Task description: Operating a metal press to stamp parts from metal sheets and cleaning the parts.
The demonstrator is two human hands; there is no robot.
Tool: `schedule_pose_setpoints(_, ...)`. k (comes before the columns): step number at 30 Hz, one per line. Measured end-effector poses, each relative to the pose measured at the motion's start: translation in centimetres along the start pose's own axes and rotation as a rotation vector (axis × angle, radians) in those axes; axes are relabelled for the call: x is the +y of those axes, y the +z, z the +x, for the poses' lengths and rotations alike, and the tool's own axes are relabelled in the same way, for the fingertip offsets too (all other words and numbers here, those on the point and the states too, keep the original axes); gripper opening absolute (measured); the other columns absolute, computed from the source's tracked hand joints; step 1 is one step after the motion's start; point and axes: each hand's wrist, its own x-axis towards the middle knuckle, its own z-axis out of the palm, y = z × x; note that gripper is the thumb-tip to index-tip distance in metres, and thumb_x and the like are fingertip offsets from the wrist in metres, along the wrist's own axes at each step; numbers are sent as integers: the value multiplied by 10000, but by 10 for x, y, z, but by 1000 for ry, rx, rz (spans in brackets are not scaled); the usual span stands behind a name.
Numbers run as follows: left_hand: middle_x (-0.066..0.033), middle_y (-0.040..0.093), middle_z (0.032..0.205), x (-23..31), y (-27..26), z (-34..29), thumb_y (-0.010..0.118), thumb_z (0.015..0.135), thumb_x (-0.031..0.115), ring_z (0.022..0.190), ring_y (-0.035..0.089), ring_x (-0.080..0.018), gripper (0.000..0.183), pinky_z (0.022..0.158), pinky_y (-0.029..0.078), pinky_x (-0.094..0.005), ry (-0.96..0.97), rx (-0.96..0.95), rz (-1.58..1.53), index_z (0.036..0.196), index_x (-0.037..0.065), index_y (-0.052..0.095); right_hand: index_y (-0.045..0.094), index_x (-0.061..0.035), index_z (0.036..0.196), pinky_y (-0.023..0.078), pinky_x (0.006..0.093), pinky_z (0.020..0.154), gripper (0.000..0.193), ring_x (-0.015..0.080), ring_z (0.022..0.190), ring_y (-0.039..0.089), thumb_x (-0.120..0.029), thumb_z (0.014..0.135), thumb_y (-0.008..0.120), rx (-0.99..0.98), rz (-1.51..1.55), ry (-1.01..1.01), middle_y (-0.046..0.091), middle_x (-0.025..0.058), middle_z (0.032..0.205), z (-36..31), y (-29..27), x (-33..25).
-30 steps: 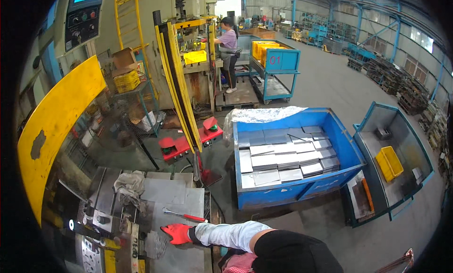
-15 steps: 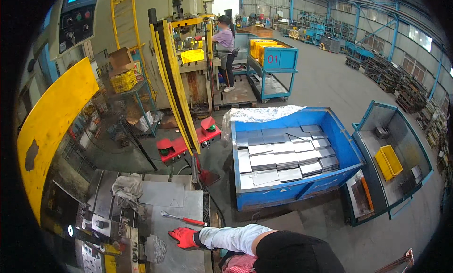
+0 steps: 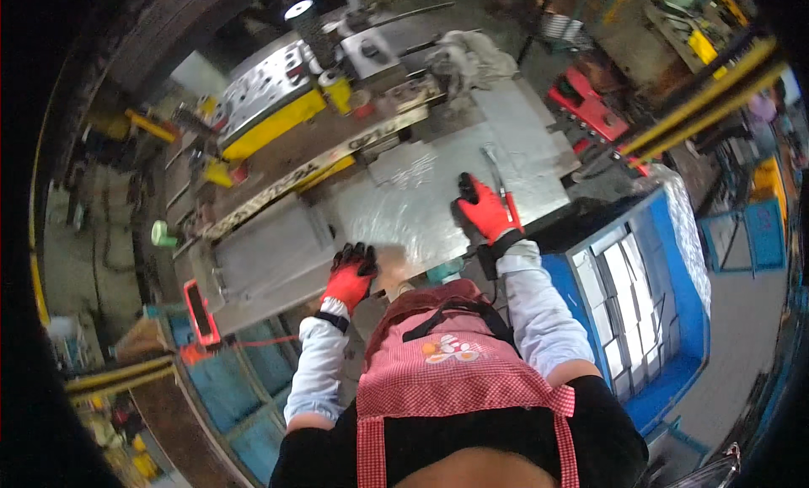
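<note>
Head view: nearest is the red-checked apron (image 3: 463,370). Beyond it, on the left, the gloved left hand (image 3: 350,273) lies palm down at the near edge of the steel-topped bench (image 3: 404,222). Its grip is loose, the dark fingers slightly bent and parted, with nothing seen in it; the palm side is hidden. To its right and a little farther in, the gloved right hand (image 3: 487,208) is over the bench top, its grip fairly wide, thumb and fingers apart and holding nothing visible; I cannot tell whether it presses on the steel. Just right of it lies the red-handled wrench (image 3: 509,200), outside the grip, its head pointing away. Right of the bench, the blue bin (image 3: 689,319) holds rows of grey metal plates (image 3: 628,319). Farther in on the bench are thin metal pieces (image 3: 410,170), blurred. Past them, the die (image 3: 265,92) with its yellow side stands left, and a crumpled grey cloth (image 3: 472,62) lies right. A red control box (image 3: 590,104) is farther right.
</note>
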Motion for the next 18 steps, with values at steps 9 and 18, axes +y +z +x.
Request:
schedule_pose_setpoints(9,-120,335,1377,-2,11,-14,330,875,394,1278,268,-336,479,1059,186,-431,-89,52,-137,1285,164,421,340,-27,1313,339,365,975,769,327,1179,415,-427,725,632,-90,152,-183,438,204,1270,69,24,-32)
schedule_pose_setpoints(18,-191,494,1220,39,-54,50,596,787,390,1059,518,-315,612,906,395,-348,-391,295,-851,1282,84,406,426,-50,1265,372,371,931,734,331,1110,479,-518,727,600,-128,59,-81,518,195,1184,130,66,-23)
